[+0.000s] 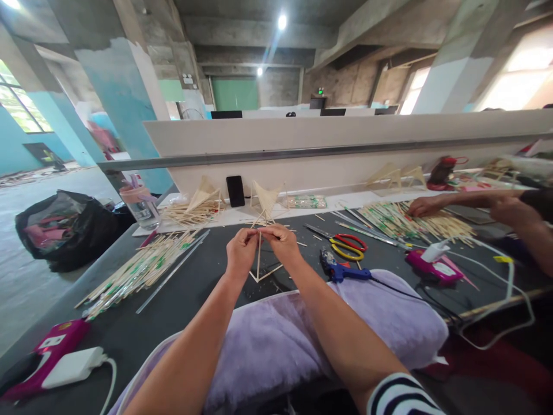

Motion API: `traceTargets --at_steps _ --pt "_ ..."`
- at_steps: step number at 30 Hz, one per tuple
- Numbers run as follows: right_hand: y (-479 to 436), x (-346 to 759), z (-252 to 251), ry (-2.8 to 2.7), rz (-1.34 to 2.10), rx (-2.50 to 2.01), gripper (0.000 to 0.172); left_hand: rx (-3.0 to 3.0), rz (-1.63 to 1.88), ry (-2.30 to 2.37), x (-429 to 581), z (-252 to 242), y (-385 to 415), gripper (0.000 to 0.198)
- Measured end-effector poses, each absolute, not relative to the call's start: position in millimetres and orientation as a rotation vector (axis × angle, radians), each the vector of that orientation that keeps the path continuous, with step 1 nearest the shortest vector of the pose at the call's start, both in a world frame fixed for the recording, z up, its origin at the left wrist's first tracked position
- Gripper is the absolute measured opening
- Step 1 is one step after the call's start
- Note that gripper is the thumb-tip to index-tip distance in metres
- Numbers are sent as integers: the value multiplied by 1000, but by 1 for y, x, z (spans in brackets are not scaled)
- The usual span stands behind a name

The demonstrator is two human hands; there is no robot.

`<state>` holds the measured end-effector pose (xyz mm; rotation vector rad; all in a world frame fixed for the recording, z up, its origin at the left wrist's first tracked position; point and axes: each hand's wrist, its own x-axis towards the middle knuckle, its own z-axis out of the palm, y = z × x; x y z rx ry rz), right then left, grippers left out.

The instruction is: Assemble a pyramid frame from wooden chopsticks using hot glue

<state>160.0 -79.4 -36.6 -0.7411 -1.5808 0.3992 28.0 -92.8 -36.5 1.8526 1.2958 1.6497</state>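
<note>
My left hand (240,251) and my right hand (281,243) meet over the dark table (203,288), both pinched on the top of a small frame of thin bamboo sticks (260,266). The frame stands upright, its base resting on the table just past a purple fleece cushion (276,340) under my forearms. A blue glue gun (339,270) lies right of my right hand. Scissors with red and yellow handles (348,245) lie a little farther off.
Bundles of bamboo sticks (138,271) lie at left, and another pile (415,222) at right under a co-worker's hand (425,206). Finished stick frames (265,202), a phone (235,191), a plastic cup (140,204) and pink glue guns (436,268) (52,351) surround the work spot.
</note>
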Motion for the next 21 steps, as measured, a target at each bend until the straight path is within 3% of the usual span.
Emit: traceTargets --at_steps 21 --pt "-76 163 -38 -1651 322 -742 22 1972 1617 1316 29 -35 -103 20"
